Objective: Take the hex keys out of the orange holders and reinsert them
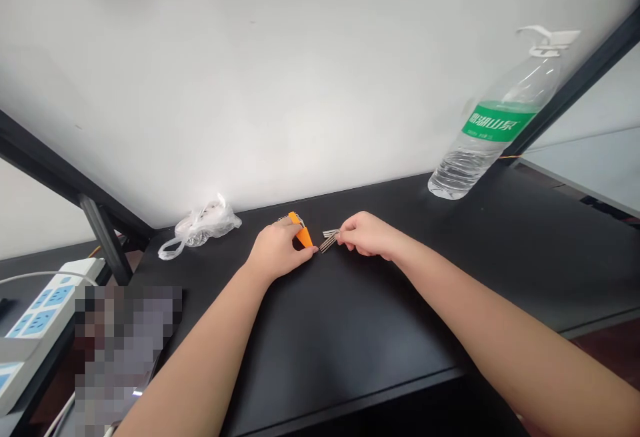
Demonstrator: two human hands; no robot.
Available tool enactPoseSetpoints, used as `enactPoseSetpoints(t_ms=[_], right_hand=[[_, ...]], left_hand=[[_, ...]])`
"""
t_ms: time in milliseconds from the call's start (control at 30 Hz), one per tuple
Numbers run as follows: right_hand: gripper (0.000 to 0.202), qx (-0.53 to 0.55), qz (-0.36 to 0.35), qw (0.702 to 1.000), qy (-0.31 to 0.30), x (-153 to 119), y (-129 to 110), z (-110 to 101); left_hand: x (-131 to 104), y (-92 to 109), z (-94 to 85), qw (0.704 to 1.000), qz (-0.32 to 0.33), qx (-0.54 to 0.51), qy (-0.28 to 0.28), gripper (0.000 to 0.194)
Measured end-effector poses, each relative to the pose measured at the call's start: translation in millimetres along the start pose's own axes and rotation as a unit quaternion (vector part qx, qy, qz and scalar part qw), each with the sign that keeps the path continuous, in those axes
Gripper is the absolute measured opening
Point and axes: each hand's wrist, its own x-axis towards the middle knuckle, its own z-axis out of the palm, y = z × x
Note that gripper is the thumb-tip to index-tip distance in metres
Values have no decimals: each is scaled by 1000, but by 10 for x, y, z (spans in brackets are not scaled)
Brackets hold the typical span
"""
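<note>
My left hand is closed around an orange plastic hex key holder, near the back of the black tabletop. Thin bent metal shows at the holder's upper end, partly behind my fingers. Just to the right, my right hand pinches several slim metal hex keys between thumb and fingers. Their straight ends fan out leftward, close to the holder but seemingly apart from it. My right fingers cover the other ends of the keys.
A large clear water bottle with a green label stands at the back right. A crumpled plastic bag lies at the back left. A white power strip and a blurred-out object are at the left edge. Black frame posts flank the tabletop.
</note>
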Motion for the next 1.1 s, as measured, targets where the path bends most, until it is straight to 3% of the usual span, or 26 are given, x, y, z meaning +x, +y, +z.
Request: enactPoseSetpoints(t_ms=[167,400,567,700,900,1100], right_hand=[[26,-188,-24,981,35,-90,-74,-67],[28,-289,-19,957,16,-174,-110,-115],[20,-299,-122,944,72,-215,-107,-218],[39,-297,-202,933,30,-216,-61,-258],[46,-296,-215,931,0,-224,-67,-99],[23,-305,-239,922,-6,-257,-155,77]], left_hand=[[-1,34,-22,1000,-1,4,-10,30],[2,39,-10,1000,2,13,-11,30],[3,30,1,1000,6,15,-9,31],[4,24,21,1000,7,15,-5,32],[3,16,45,1000,5,7,2,33],[7,22,30,1000,2,-18,10,32]])
